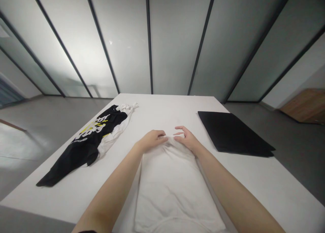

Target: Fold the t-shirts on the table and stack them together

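A white T-shirt (175,185) lies folded into a rough rectangle in front of me, a curved neckline showing at its near end. At its far edge my left hand (153,140) is closed on the cloth, thumb on top and fingers curled behind. Close beside it, my right hand (187,140) pinches the same edge between thumb and fingers, with one finger raised off the fabric. The cloth is gathered and creased between the two hands.
Black and white garments (86,138), one with white and yellow lettering, lie along the left of the white table (167,107). Flat black boards (233,133) rest at the right edge. Frosted glass panels (172,40) stand behind.
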Demonstrator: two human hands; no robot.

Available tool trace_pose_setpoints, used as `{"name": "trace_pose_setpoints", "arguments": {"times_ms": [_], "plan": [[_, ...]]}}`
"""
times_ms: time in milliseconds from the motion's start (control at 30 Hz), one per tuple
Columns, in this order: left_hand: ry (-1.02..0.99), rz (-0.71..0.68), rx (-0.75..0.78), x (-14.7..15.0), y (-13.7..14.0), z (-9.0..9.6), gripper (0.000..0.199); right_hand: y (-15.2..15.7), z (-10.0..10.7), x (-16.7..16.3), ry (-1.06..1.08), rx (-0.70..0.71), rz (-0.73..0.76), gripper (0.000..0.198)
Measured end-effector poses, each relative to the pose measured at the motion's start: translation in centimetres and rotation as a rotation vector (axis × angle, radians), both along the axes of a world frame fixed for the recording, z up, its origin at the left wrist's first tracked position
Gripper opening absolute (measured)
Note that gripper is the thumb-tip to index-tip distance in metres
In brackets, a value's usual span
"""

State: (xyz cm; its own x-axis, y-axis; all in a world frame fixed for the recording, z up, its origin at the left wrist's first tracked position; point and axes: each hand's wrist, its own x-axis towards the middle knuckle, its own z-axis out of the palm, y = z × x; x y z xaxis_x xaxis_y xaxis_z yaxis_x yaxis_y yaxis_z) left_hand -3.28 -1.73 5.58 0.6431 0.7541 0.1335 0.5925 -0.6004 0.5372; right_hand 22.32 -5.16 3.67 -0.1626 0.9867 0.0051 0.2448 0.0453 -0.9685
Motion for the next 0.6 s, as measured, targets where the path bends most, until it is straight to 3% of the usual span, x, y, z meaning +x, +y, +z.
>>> {"name": "trace_pose_setpoints", "arguments": {"times_ms": [100, 200, 300, 400, 500, 600], "plan": [[0.020, 0.046, -0.043, 0.0, 0.4, -0.6, 0.040, 0.4, -0.2, 0.5, -0.092, -0.074, -0.037, 0.051], [0.168, 0.117, -0.019, -0.5, 1.0, -1.4, 0.041, 1.2, -0.9, 1.5, -0.125, -0.145, -0.116, 0.037], [0.274, 0.191, -0.003, -1.4, 1.5, -1.7, 0.043, 2.0, -1.7, 2.3, -0.092, -0.180, -0.229, 0.038], [0.240, 0.258, -0.014, -2.5, 1.9, -1.6, 0.043, 2.3, -2.1, 2.9, -0.027, -0.210, -0.311, 0.039], [0.131, 0.334, -0.067, -3.8, 2.3, -1.2, 0.043, 2.1, -2.1, 3.9, 0.043, -0.336, -0.214, 0.033], [0.112, 0.346, -0.309, -5.1, 2.6, -0.8, 0.049, 1.8, -1.6, 5.3, 0.076, -0.499, -0.033, 0.033]]}}
